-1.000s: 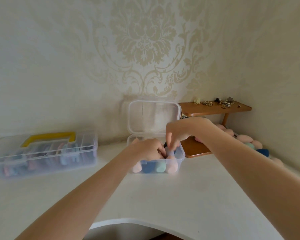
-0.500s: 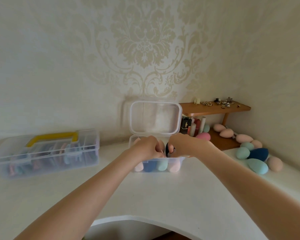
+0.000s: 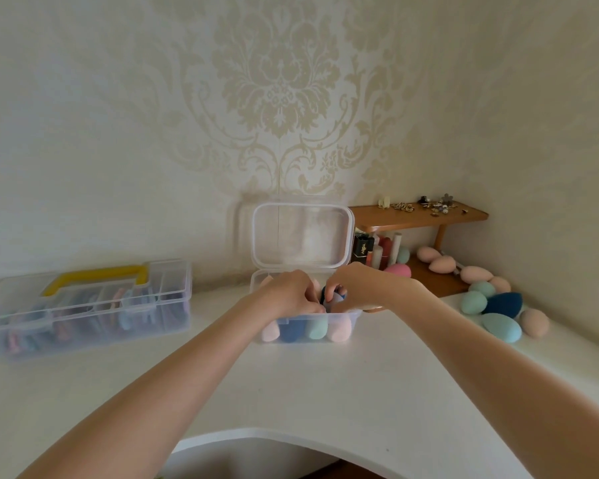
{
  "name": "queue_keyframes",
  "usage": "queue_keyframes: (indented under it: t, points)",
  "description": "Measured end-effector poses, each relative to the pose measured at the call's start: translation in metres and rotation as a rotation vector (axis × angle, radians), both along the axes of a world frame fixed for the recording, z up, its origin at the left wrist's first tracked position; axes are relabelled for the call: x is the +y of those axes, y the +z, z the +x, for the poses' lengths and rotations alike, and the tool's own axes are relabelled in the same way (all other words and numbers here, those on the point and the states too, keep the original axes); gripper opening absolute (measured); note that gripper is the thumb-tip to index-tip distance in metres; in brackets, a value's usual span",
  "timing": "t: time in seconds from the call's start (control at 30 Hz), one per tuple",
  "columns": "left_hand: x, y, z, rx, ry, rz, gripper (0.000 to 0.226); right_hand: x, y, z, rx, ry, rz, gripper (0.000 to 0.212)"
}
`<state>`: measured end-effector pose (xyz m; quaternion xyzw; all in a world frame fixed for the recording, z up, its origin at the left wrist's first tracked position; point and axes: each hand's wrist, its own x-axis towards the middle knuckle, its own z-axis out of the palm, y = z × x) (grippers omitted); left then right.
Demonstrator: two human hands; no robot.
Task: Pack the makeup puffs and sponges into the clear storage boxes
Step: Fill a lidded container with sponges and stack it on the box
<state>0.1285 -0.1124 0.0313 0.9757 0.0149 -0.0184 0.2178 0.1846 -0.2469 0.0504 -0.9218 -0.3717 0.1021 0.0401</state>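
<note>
A small clear storage box (image 3: 355,318) stands on the white desk with its lid (image 3: 302,234) raised against the wall. Pink, blue and mint sponges show through its front wall. Both hands are over the box's open top. My left hand (image 3: 289,294) and my right hand (image 3: 355,288) meet on a dark blue sponge (image 3: 327,296) and pinch it among the others. Their fingers hide most of it. More loose sponges (image 3: 500,326), mint, dark blue and peach, lie in a heap on the desk at the right.
A larger clear compartment box (image 3: 83,305) with a yellow handle, closed and filled with puffs, sits at the left. A wooden shelf (image 3: 419,216) in the right corner carries small trinkets, with bottles and a pink sponge (image 3: 399,270) beneath it. The desk's curved front edge (image 3: 291,435) is near me.
My right hand has dropped from above the box down to its rim and closed in beside the left hand. The left hand has stayed in the box. The view has shifted slightly left.
</note>
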Motion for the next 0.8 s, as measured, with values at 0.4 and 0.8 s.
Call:
queue_keyframes:
  t: [0.4, 0.8]
  points:
    - [0.059, 0.034, -0.004, -0.700, 0.284, -0.061, 0.033, 0.007, 0.053, 0.014, -0.375, -0.198, 0.585, 0.032]
    - [0.055, 0.032, -0.020, -0.745, 0.034, 0.189, 0.032, 0.006, 0.055, -0.001, -0.343, -0.070, 0.239, 0.028]
